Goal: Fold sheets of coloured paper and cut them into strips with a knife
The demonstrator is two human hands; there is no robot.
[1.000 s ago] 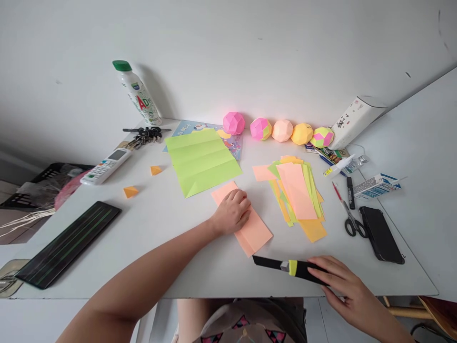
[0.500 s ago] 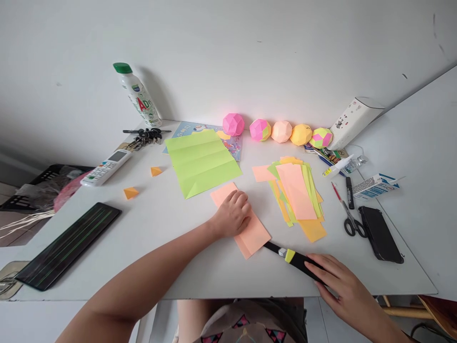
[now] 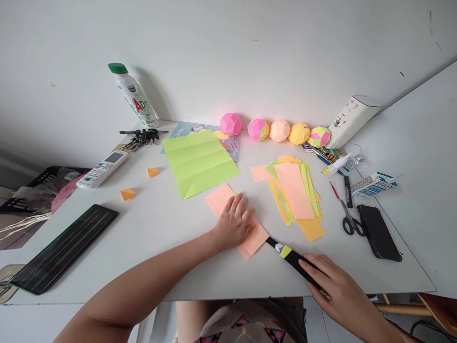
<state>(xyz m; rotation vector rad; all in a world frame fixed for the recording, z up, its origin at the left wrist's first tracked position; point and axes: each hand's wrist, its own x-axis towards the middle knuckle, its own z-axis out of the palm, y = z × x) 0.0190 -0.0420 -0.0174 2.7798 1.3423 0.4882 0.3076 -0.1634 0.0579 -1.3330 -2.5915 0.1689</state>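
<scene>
My left hand (image 3: 235, 220) lies flat with its fingers spread on a folded peach paper (image 3: 257, 238), which it partly covers. My right hand (image 3: 330, 278) is closed around the black and yellow handle of a utility knife (image 3: 294, 261). The knife's blade end meets the lower right edge of the peach paper, and its tip is hidden there. Behind my left hand a creased green sheet (image 3: 202, 162) rests on the table. To the right, cut peach, green and orange paper strips (image 3: 294, 193) lie in a loose pile.
Several faceted paper balls (image 3: 259, 129) line the wall. Scissors (image 3: 352, 221), a marker (image 3: 347, 191) and a black phone (image 3: 379, 232) lie at the right. At the left are a remote (image 3: 103, 169), a dark striped case (image 3: 66, 247), a bottle (image 3: 137, 97) and two small orange folded pieces (image 3: 127, 194).
The fingers of my left hand have spread more and the hand has shifted slightly down. The far end of the peach paper has opened a little to the left. The knife remains at the paper's edge.
</scene>
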